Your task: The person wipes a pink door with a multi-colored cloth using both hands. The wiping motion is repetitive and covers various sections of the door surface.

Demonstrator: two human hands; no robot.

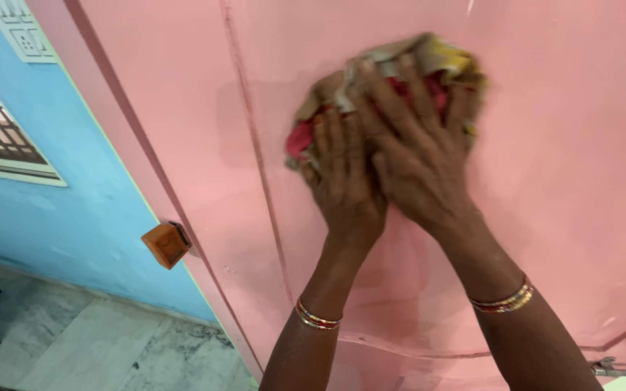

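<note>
Motion blur smears the crumpled cloth [393,87], a red, yellow and beige wad largely hidden under both hands, so its pattern cannot be made out. The left hand [342,181] and right hand [418,156] overlap, fingers [393,94] spread flat, pressing it against the pink door [559,217]. Far left of the fingers sit an orange block [166,245] and a blue wall [59,217].

Surface: a pink painted door [559,239] filling most of the view, with raised panel lines.
On it: a bunched multicoloured cloth [393,80], pressed flat near the door's upper middle.
Left edge: a small orange block [166,245] sticks out.
Lower right corner: a metal latch [617,369].
</note>
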